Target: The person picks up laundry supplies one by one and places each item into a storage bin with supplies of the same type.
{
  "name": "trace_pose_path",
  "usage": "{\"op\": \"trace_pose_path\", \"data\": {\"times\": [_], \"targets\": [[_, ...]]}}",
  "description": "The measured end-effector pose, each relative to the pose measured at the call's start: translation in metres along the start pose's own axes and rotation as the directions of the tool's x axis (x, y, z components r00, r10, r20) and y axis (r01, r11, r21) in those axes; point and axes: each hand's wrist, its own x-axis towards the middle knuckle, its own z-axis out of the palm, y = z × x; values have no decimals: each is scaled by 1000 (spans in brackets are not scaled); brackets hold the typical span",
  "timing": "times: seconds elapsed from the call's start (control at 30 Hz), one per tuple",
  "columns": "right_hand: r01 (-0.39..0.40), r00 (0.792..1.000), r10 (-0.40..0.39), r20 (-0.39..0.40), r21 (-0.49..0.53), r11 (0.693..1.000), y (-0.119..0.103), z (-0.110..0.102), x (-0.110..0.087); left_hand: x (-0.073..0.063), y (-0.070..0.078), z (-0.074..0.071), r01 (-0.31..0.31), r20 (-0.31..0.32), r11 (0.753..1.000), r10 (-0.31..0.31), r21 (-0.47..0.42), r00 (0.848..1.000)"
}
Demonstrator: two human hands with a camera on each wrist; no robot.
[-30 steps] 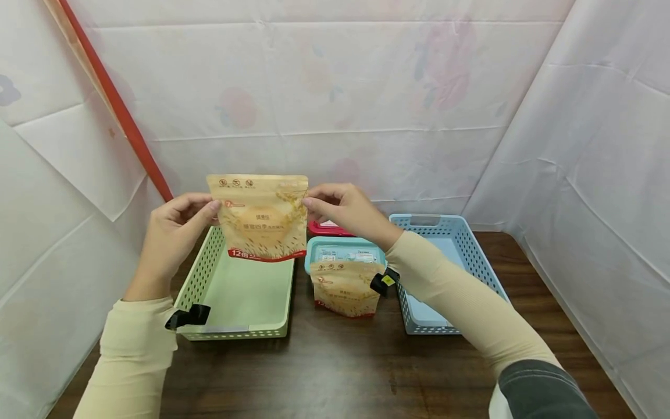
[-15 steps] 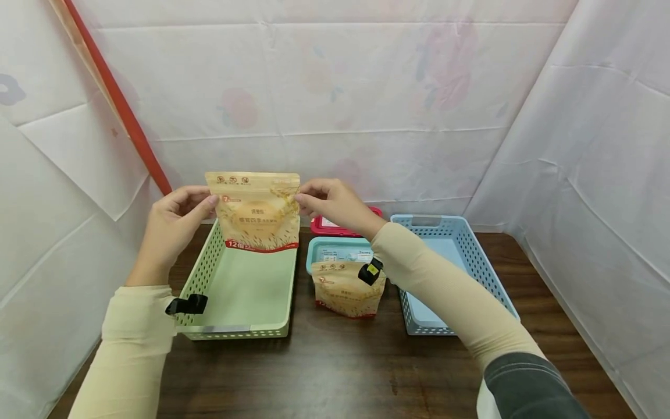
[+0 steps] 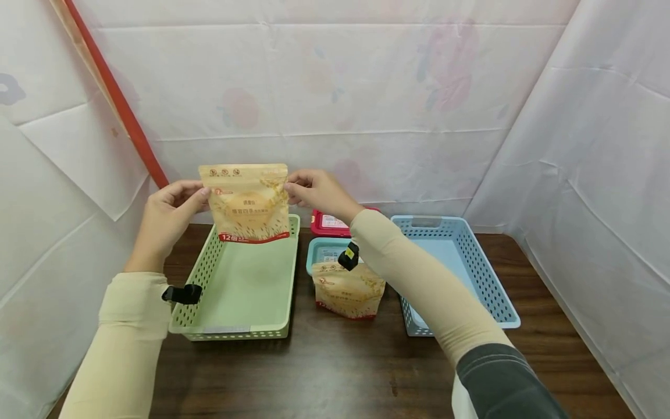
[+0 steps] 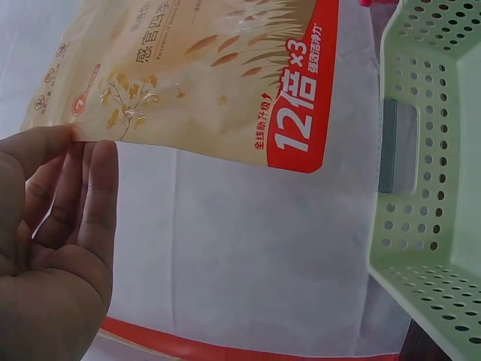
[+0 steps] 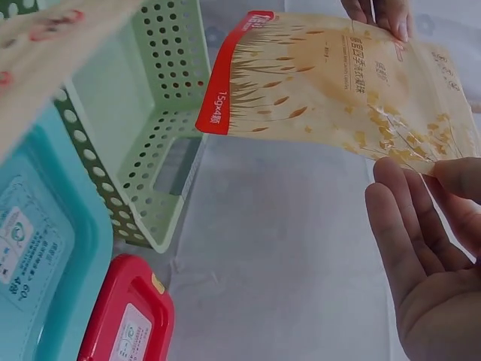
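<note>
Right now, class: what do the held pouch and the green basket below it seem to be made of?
The pouch, pinched at its edges by the left hand and right hand, looks like thin printed plastic film: it shows glossy highlights and flexes. The green basket looks like rigid moulded plastic, matte, with rows of punched holes.

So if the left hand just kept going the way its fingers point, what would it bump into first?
The left hand already pinches the pouch at its edge, so the pouch comes first. Beyond it the right hand holds the opposite edge. Depth is hard to judge, but nothing else seems to lie between them.
</note>
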Motion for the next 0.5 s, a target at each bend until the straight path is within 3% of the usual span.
{"op": "trace_pose_path", "data": {"times": [0.23, 0.5], "targets": [[-18, 1000, 18, -4, 19, 1000, 4, 2, 15, 12, -7, -4, 31, 9, 998, -30, -62, 1000], [-38, 999, 40, -26, 44, 998, 16, 12, 23, 14, -19, -7, 85, 8, 996, -85, -7, 996]]}}
